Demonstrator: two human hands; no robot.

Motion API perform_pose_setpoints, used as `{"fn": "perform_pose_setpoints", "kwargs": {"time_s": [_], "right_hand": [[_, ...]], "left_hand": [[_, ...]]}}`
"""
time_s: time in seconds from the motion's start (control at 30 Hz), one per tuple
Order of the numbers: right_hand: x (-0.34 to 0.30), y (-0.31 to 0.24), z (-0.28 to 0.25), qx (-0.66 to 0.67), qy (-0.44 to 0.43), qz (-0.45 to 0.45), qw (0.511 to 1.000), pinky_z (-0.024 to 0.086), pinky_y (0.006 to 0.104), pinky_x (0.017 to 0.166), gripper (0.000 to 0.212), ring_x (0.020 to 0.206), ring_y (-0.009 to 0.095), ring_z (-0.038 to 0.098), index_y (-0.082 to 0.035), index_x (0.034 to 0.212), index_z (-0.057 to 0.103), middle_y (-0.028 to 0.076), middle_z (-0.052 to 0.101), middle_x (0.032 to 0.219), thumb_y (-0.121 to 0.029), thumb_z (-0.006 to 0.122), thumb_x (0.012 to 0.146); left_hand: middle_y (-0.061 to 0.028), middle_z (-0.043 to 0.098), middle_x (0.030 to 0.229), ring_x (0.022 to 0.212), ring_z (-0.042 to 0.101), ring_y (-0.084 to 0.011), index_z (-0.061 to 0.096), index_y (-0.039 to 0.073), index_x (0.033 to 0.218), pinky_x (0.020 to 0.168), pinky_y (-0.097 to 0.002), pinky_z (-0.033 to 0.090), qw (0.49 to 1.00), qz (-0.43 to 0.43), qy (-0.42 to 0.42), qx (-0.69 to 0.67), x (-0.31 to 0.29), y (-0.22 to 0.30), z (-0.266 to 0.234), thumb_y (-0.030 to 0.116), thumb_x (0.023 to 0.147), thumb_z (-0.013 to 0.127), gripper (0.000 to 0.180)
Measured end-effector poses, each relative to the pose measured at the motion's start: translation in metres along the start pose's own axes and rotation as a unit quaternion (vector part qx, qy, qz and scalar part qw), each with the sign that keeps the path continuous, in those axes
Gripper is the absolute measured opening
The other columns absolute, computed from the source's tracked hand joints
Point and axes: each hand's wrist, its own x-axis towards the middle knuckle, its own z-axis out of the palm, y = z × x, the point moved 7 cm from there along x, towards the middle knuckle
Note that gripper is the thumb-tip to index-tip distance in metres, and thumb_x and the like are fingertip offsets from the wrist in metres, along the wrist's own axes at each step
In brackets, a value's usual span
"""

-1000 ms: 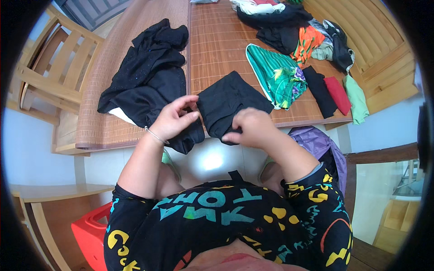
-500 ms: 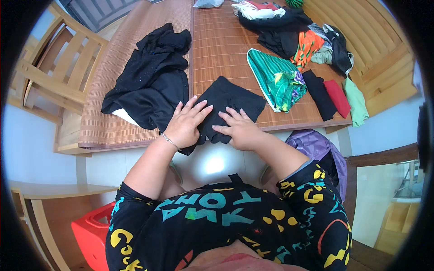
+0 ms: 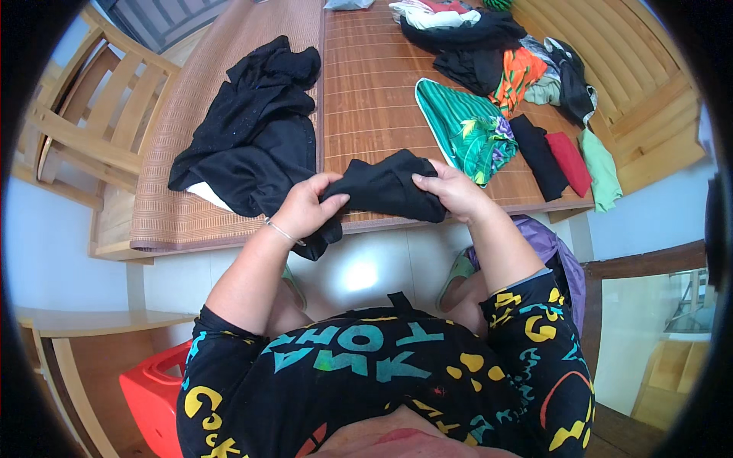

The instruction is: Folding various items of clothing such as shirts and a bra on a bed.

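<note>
We see a small folded black cloth [image 3: 389, 185] held across the near edge of the mat [image 3: 366, 122], between two hands; whether any of it rests on the mat we cannot tell. The left hand [image 3: 309, 206] is nearly closed, its thumb and fingers pinching one end. The right hand [image 3: 458, 191] grips the opposite end, thumb on top and fingers mostly hidden behind.

For good handling, we would keep both pinches at matching height, draw the layers evenly taut without stretching them, and hold the edges aligned so that the inner fold does not slip.

Around the work, we note a large dark garment [image 3: 252, 137] spread on the left; its lower part hangs over the edge beside the left wrist and, being of like colour, could be caught up by mistake. Just beyond the right hand lies a green patterned cloth [image 3: 477, 133], then black [image 3: 540, 160], red [image 3: 569, 164] and pale green [image 3: 601, 172] bundles. A mixed heap of clothes [image 3: 473, 46] occupies the far right corner.
</note>
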Motion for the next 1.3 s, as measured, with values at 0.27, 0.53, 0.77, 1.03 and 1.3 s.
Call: {"fn": "perform_pose_setpoints", "kwargs": {"time_s": [0.27,0.53,0.77,1.03,1.3], "right_hand": [[-0.021,-0.030,-0.004,-0.438,0.211,-0.098,0.868,0.049,0.0325,0.084,0.062,0.096,0.026,0.061,-0.003,0.128,0.045,0.018,0.059,0.109,-0.021,0.070,0.074],[-0.019,-0.027,-0.002,-0.499,0.181,-0.153,0.833,0.047,0.0356,0.083,0.055,0.094,0.030,0.058,-0.007,0.123,0.050,0.015,0.058,0.100,0.001,0.059,0.070],[-0.031,-0.046,-0.019,-0.576,0.230,-0.174,0.765,0.046,0.0361,0.085,0.045,0.097,0.030,0.056,-0.007,0.114,0.056,0.015,0.056,0.104,-0.001,0.057,0.070],[-0.031,-0.022,0.053,-0.710,0.098,-0.293,0.633,0.026,0.0537,0.106,0.062,0.133,0.033,0.029,-0.009,0.128,0.048,0.015,0.039,0.138,-0.034,0.067,0.075],[-0.013,0.012,0.041,-0.746,-0.004,-0.134,0.652,0.018,0.0579,0.107,0.082,0.137,0.032,0.021,-0.014,0.139,0.036,0.013,0.029,0.146,-0.053,0.065,0.074]], "left_hand": [[-0.0094,0.055,0.118,0.103,0.055,-0.0137,0.045,-0.001,0.125,0.091,-0.0254,0.045,0.988,0.068,0.130,-0.047,0.023,-0.021,-0.005,0.001,0.088,0.056,0.038],[-0.0101,0.056,0.118,0.108,0.054,-0.0149,0.041,0.000,0.131,0.094,-0.0260,0.042,0.989,0.125,0.074,0.019,0.023,0.004,0.007,-0.003,0.086,0.056,0.047],[-0.0070,0.059,0.114,0.096,0.057,-0.0099,0.048,0.001,0.124,0.085,-0.0218,0.046,0.986,0.035,0.064,-0.147,0.027,-0.018,0.002,-0.003,0.086,0.056,0.039],[-0.0186,0.043,0.132,0.125,0.037,-0.0394,0.051,0.007,0.123,0.104,-0.0470,0.030,0.868,0.280,0.165,0.375,-0.001,0.058,0.012,0.029,0.075,0.069,0.056],[-0.0144,0.028,0.146,0.136,0.024,-0.0332,0.032,0.013,0.140,0.108,-0.0541,0.019,0.866,0.205,0.016,0.457,-0.004,0.040,0.045,0.054,0.078,0.059,0.080]]}}
